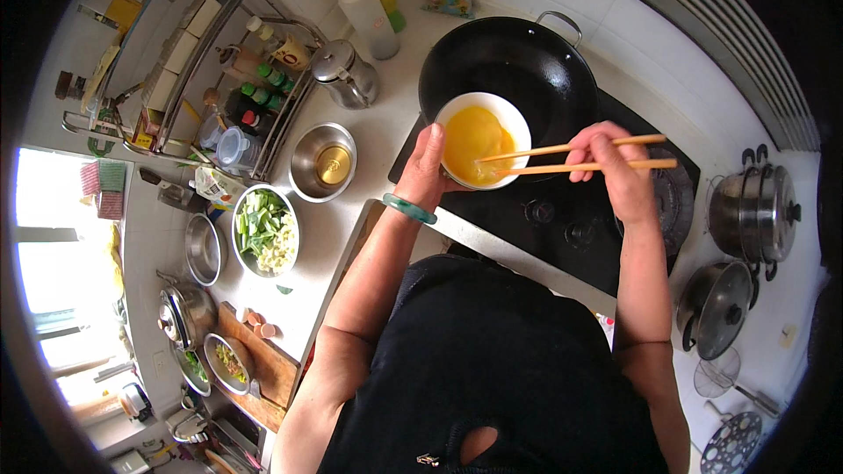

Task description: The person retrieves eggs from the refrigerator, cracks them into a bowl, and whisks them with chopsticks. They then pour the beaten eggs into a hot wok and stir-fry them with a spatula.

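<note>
My left hand (427, 164) grips the side of a white bowl (522, 120), thumb on its rim. Yellow beaten egg (471, 138) fills much of the bowl, which is held over the near edge of a black wok (507, 52). Between the fingers of my right hand (614, 164) is a pair of wooden chopsticks (560, 148). Their tips dip into the egg, slightly apart from each other. The wok sits on the black gas stove (500, 217), and its visible inside shows no food.
Left stand a steel bowl of oil (296, 164), a bowl of chopped greens (294, 237), a metal pot (346, 76) and a spice rack (197, 79). Eggshells (263, 328) lie by a wooden cutting board (273, 368). A steamer pot (751, 214) and a lidded pan (721, 309) line the right side.
</note>
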